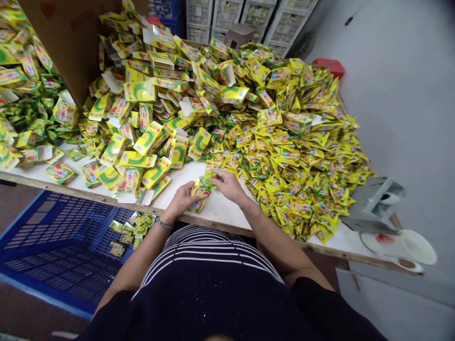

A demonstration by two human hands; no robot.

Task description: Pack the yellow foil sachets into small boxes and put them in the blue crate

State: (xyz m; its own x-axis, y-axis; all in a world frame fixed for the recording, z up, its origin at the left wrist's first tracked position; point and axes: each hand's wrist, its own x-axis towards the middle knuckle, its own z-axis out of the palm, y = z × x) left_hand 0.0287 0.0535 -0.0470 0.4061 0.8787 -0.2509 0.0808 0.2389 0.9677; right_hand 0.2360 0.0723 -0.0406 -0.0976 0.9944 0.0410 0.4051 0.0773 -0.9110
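Near the table's front edge, my left hand (180, 202) grips a small yellow-green carton (199, 201) with red fruit artwork. At the carton's upper end my right hand (229, 185) pinches a green and yellow sachet (209, 180); how far it sits inside the carton is hard to make out. Left of my hands lie several similar cartons (131, 180), some with white flaps open. A large heap of yellow sachets (291, 161) spreads to the right, close to my right forearm.
A blue plastic crate (50, 222) holding some cartons stands below the table edge at left. A cardboard panel (67, 42) divides the piles. To the right are a grey metal device (373, 203) and a white dish (415, 246). White crates (229, 14) are stacked behind.
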